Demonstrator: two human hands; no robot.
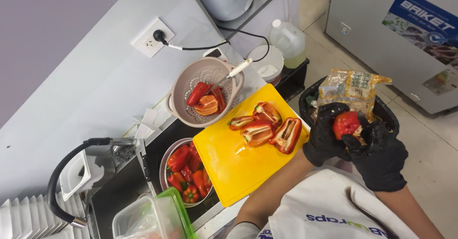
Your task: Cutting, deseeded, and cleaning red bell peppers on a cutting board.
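- A white apron (329, 210) fills the bottom edge, closest to the lens, with both forearms rising from it.
- The left hand (325, 136), in a black glove, curls its fingers around the left side of a red pepper (347, 123).
- The right hand (381, 153), also gloved in black, closes on the same pepper from below and the right, thumb pressed against it.
- The pepper sits between the two hands, held over a black bin (387, 112) off the right end of the counter.
- A crinkled yellow packet (353, 88) lies in the bin, just behind the pepper.
- A yellow board (229, 165) lies on the counter, partly over the sink (119, 191).
- Four pepper halves (267, 127) lie cut side up at the board's far corner.
- A beige colander (191, 84) behind the board holds more pepper pieces and a white-handled knife (236, 70).
- A steel bowl (164, 165) in the sink holds whole and cut peppers.
- A clear box (138, 217) with a green lid stands beside the bowl.
- A black tap (62, 169) arches over the sink.
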